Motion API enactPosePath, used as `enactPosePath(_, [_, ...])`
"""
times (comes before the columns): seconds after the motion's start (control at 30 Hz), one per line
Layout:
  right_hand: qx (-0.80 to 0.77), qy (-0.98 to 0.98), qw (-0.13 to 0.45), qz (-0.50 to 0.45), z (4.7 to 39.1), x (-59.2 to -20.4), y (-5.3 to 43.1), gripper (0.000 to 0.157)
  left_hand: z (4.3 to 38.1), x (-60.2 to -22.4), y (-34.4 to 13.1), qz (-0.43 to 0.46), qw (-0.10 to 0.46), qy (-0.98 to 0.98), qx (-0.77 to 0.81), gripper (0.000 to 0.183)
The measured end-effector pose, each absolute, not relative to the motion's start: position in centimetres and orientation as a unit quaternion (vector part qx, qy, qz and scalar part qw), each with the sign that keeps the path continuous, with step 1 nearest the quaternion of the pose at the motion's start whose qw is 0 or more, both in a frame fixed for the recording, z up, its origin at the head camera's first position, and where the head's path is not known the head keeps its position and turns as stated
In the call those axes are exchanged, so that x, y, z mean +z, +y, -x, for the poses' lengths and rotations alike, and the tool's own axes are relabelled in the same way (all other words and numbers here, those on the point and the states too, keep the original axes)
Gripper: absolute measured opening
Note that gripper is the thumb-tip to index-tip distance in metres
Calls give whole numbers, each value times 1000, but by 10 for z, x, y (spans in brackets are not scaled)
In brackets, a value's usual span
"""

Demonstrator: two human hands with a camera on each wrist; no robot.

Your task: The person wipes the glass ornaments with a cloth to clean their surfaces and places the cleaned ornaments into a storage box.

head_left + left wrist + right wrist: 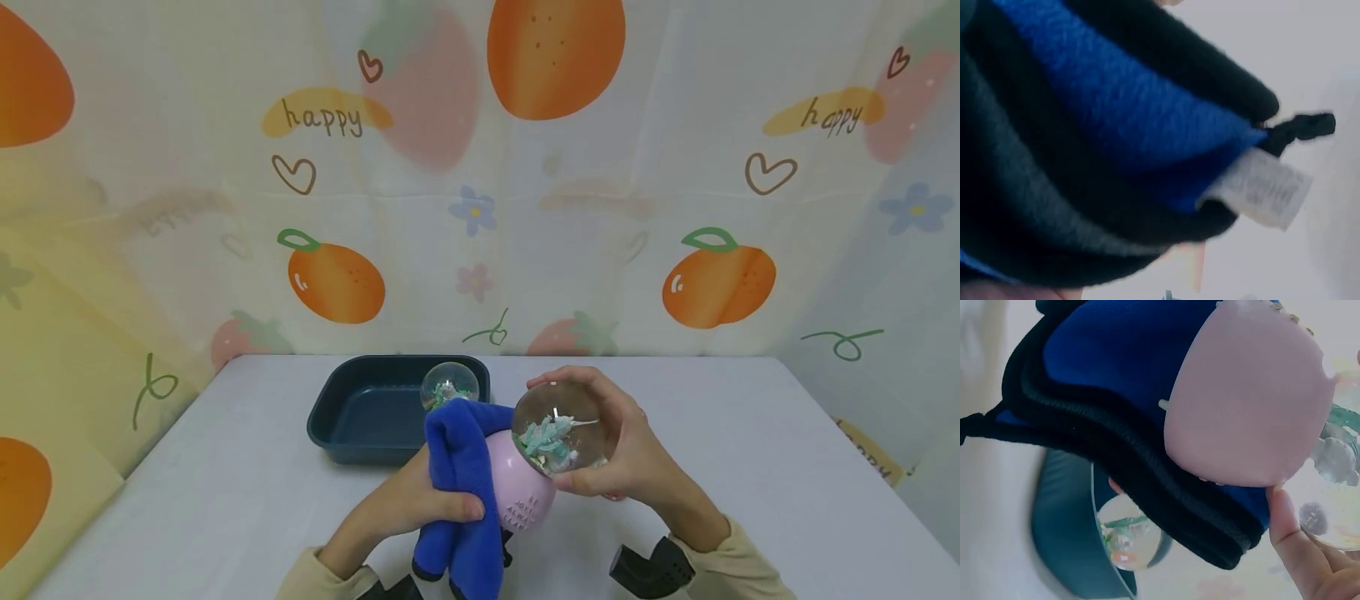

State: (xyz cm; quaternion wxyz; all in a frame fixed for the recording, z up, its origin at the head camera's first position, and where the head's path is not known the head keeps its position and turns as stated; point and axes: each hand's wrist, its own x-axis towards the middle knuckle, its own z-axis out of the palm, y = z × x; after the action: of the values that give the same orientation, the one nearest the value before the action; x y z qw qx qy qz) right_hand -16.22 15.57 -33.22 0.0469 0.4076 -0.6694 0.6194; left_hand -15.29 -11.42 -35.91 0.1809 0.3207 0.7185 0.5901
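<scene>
In the head view my right hand (628, 446) grips a snow globe (558, 425) by its clear ball, fingers over the top and thumb underneath. Turquoise figures show inside the glass, and its pink base (519, 492) points down to the left. My left hand (408, 500) holds a folded blue fleece cloth (465, 483) with its thumb across the front. The cloth lies against the left side of the pink base. Close up in the left wrist view, the cloth has thick black edging (1191, 59), a white label (1263, 187) and a black cord end (1313, 125).
A dark teal tray (352, 454) stands behind my left hand on the white table (750, 433). At its right end sits a second snow globe (450, 383), partly hidden by the cloth. A patterned curtain (525, 275) hangs behind the table's far edge.
</scene>
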Motion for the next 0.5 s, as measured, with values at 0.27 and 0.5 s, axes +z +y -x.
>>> enactPosePath(0.27, [580,-744,95,-316,158,-343,146,80,153,-362,-108,-270,171,733,601,88])
enactPosePath(0.5, [492,-837,120,-210,154,-340,140,72,153,-363,-105,-255,119,757,590,75])
